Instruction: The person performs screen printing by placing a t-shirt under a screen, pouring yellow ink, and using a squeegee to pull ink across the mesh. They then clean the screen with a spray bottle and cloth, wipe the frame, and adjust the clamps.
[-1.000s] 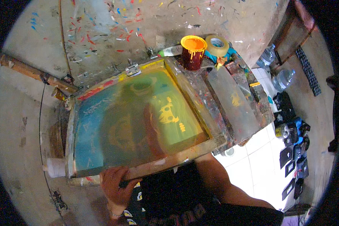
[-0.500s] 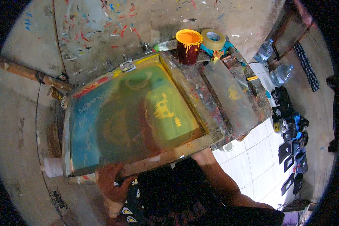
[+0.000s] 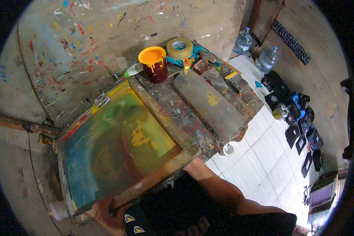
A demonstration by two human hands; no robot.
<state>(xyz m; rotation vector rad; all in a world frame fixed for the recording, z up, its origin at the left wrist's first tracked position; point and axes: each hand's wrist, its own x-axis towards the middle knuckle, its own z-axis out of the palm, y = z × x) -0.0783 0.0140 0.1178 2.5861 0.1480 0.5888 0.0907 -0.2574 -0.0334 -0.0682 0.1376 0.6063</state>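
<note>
A wooden screen printing frame [image 3: 153, 179] fills the left and middle, its mesh stained blue, green and yellow. A yellow skull-like design [image 3: 139, 137] shows on the mesh's right part. My left hand [image 3: 108, 215] is closed on the frame's near edge, close to its left corner, slightly blurred. Under the near right corner reaches my right hand [image 3: 192, 167]; only the wrist side shows, and its fingers are hidden beneath the wood. A metal clamp [image 3: 101, 99] sits on the frame's far edge, by the wall.
Right of the frame, a paint-stained table [image 3: 192, 120] bears a long grey board [image 3: 210, 98] with a yellow print. Behind stand a dark red paint pot [image 3: 155, 72] and a tape roll [image 3: 179, 48]. Black printed pieces [image 3: 293, 133] and water bottles [image 3: 266, 59] occupy the tiled floor.
The view has turned to the right, so the table, pot and frame sit further left in the picture. Both hands stay at the frame's near edge.
</note>
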